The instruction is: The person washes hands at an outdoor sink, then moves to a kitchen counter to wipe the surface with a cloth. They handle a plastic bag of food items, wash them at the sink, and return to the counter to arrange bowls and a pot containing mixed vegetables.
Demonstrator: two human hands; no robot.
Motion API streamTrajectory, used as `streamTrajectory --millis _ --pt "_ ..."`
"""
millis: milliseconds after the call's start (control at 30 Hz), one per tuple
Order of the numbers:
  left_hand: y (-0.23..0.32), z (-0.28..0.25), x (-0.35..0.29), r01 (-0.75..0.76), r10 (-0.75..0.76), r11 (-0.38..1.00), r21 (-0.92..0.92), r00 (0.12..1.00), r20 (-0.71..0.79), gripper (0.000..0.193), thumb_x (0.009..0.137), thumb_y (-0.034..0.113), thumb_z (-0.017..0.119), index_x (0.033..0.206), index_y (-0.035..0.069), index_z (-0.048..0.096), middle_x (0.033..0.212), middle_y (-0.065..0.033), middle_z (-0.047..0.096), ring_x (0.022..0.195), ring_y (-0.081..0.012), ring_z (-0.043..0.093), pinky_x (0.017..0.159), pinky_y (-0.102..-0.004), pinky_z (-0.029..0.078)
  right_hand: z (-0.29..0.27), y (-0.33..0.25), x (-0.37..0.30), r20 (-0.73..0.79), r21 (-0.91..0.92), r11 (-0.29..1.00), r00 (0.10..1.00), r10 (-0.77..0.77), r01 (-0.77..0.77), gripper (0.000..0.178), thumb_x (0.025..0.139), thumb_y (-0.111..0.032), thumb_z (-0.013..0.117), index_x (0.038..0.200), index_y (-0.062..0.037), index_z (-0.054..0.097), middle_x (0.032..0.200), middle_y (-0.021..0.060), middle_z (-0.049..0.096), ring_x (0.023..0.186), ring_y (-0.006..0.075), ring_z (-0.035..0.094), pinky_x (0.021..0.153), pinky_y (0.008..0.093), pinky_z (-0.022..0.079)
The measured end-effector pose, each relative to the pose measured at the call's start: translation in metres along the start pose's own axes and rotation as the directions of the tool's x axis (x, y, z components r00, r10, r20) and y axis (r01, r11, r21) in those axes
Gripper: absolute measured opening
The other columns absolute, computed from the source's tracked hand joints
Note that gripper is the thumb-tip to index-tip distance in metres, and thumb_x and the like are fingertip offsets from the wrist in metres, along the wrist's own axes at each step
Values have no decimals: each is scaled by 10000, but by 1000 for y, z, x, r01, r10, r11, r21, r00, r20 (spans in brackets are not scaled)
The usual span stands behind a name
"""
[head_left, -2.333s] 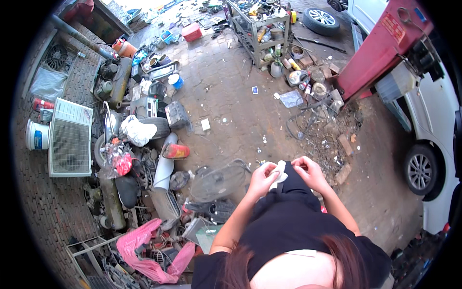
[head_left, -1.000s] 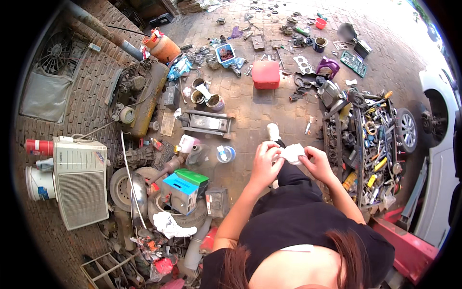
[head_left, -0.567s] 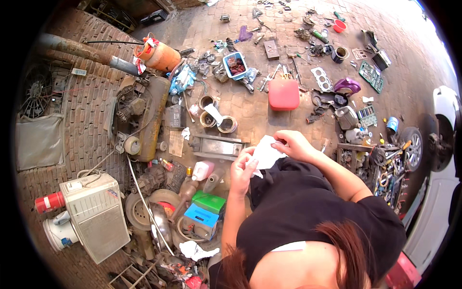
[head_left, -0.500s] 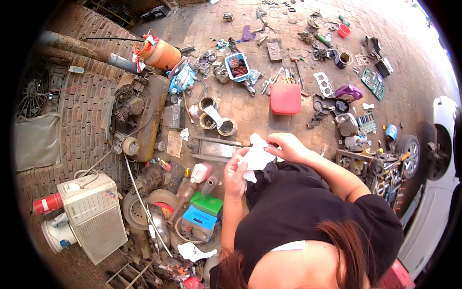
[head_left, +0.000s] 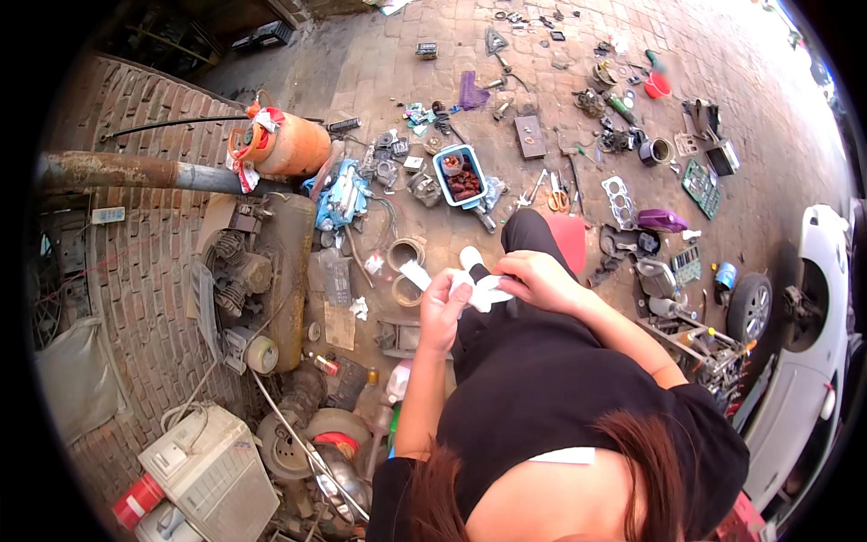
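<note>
In front of my lap, both hands grip a thin, crumpled white piece of tissue or cloth (head_left: 483, 294). My left hand (head_left: 442, 310) pinches one side between thumb and fingers. At the other side my right hand (head_left: 540, 279) has its fingers closed on an edge, with the fingertips partly hidden. Just beyond the left hand, metal cylinder rings (head_left: 405, 254) stand on the ground, and a white strip (head_left: 415, 274) lies across them. A white shoe (head_left: 471, 258) shows beside the tissue. My raised leg partly covers a red stool (head_left: 567, 240).
Ahead lie a blue basin (head_left: 481, 167) of dark red pieces, orange-handled scissors (head_left: 558, 193) and a purple jug (head_left: 662, 220). An orange gas cylinder (head_left: 293, 144) and a compressor tank (head_left: 289, 271) stand left. At right are a tool-filled rack (head_left: 700, 348), a wheel (head_left: 750, 309) and a white car (head_left: 804, 361).
My view has shifted, and a leg now rises in front of the red stool. The white tissue, spread wider before, is more bunched between my hands, which stay close together.
</note>
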State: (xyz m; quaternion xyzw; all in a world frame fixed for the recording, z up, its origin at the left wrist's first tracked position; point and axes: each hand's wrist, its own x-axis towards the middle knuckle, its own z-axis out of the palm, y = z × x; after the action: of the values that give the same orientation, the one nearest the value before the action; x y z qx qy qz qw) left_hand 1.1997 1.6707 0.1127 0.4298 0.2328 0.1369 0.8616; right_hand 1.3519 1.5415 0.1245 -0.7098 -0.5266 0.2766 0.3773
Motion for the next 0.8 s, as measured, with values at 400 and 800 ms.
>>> streamTrajectory --millis 400,800 --pt "61 -11 259 69 -56 876 477 998 -42 131 848 138 619 817 19 572 717 20 561 671 -35 494 588 -207 409 -106 117 226 83 146 989 996 15 -27 155 783 -147 614 850 -11 585 773 154 599 753 324 588 669 377 459" --pt "158 8 541 0 38 992 128 956 -290 135 873 58 553 993 1 531 906 -21 566 844 -80 541 755 -222 438 -284 218 508 290 104 993 957 21 -53 159 771 -158 618 857 -27 592 770 148 606 743 314 600 654 380 464"
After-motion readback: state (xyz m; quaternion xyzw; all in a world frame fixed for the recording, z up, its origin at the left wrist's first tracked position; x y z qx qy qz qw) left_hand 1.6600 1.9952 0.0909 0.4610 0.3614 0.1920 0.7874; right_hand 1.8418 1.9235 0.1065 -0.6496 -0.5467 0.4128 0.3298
